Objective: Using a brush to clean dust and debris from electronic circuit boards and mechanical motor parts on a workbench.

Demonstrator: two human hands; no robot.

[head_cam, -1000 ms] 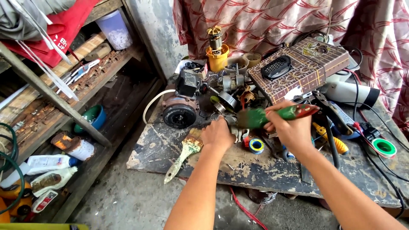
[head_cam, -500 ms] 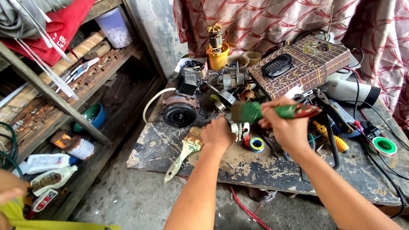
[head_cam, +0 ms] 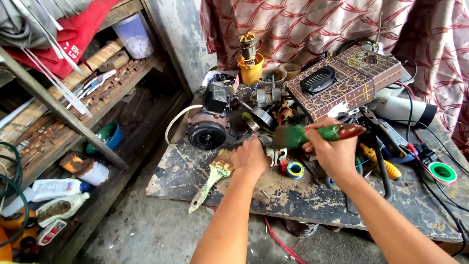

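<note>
My right hand [head_cam: 332, 151] grips a green paintbrush [head_cam: 312, 135] by its handle, bristles pointing left, held just above the cluttered worn board [head_cam: 205, 181]. My left hand [head_cam: 250, 157] rests on small metal parts [head_cam: 272, 152] directly under the brush head; its fingers curl over them, though what they hold is hidden. A second paintbrush [head_cam: 211, 180], pale and worn, lies on the board left of my left hand. A round electric motor [head_cam: 207, 131] stands just behind it.
A patterned brown box [head_cam: 342, 83], a yellow cup with a coil [head_cam: 250, 66], tape rolls [head_cam: 294, 169], a yellow-handled screwdriver [head_cam: 378, 164] and cables crowd the board. A wooden shelf [head_cam: 73, 122] with bottles and tools stands left. Patterned cloth hangs behind.
Both hands have shifted only slightly; the green brush stays over the metal parts, its head moving a little left and right.
</note>
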